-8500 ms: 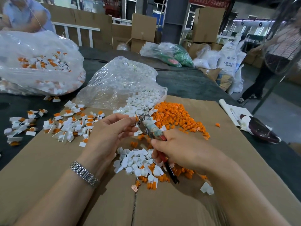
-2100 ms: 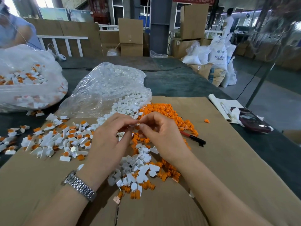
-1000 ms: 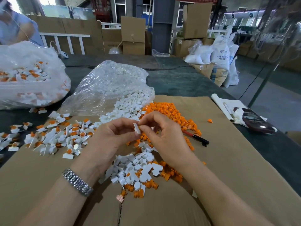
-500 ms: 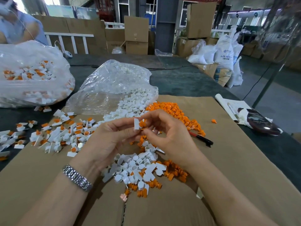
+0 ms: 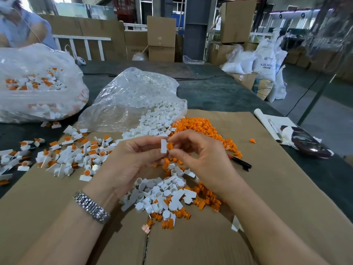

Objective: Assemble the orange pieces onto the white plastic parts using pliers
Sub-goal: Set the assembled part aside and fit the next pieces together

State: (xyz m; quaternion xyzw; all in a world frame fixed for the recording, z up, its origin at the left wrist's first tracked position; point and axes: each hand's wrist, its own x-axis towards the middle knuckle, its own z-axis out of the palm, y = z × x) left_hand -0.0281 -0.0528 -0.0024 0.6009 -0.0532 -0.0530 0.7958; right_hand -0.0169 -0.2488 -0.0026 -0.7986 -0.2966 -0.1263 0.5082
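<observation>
My left hand [image 5: 129, 161] pinches a small white plastic part [image 5: 163, 146] above the cardboard. My right hand [image 5: 202, 159] pinches an orange piece [image 5: 169, 145] that sits against the white part. The pliers [image 5: 239, 162], with red and black handles, lie on the cardboard to the right of my right hand, untouched. Below my hands lies a mixed heap of white parts [image 5: 162, 194] and orange pieces. A larger heap of orange pieces [image 5: 202, 129] lies behind my hands.
A clear bag [image 5: 133, 100] spills white parts onto the cardboard sheet [image 5: 267, 197]. Assembled white-and-orange parts [image 5: 76, 153] are scattered at the left. A bigger bag of assembled parts [image 5: 36, 85] sits far left, a person behind it. Papers and a dark object [image 5: 305, 144] lie at right.
The pliers, held in my right hand 8.5 s ago, now lie on the cardboard. Over the last second my hands rose slightly and the orange piece came against the white part.
</observation>
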